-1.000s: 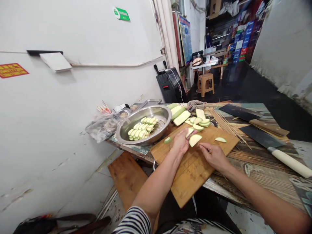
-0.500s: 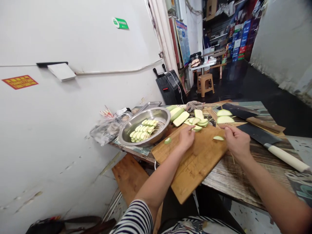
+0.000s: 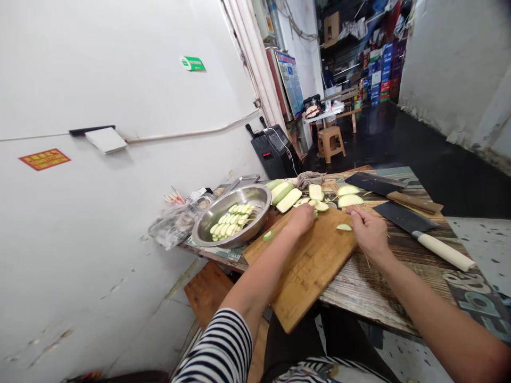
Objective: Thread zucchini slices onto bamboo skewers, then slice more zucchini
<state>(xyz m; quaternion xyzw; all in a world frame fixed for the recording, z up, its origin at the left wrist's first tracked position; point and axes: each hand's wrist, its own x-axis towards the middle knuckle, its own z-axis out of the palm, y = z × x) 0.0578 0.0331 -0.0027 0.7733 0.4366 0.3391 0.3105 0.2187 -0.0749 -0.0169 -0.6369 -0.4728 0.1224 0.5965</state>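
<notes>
My left hand (image 3: 302, 218) is at the far edge of the wooden cutting board (image 3: 315, 260), its fingers curled onto a zucchini slice (image 3: 316, 215) by a small pile; the fingertips are partly hidden. Over the board's right edge, my right hand (image 3: 369, 231) is closed in a pinch on a thin bamboo skewer, mostly covered by the fingers. One cut slice (image 3: 344, 227) lies beside that hand, and a small end piece (image 3: 269, 235) sits on the board's left side. Halved zucchini (image 3: 289, 200) lie behind the board. A steel bowl (image 3: 199, 234) holds rows of skewered slices (image 3: 231, 222).
Two cleavers lie at the right, one with a pale handle (image 3: 447, 251), the other with a brown handle (image 3: 415, 202). Large zucchini pieces (image 3: 350, 200) rest near loose skewers. A rag (image 3: 309, 179) is at the back, plastic bags (image 3: 171, 221) at the left by the wall.
My left hand has moved forward onto the slices, its fingers curling down. My right hand keeps its pinch near the board's right edge. The view has shifted slightly.
</notes>
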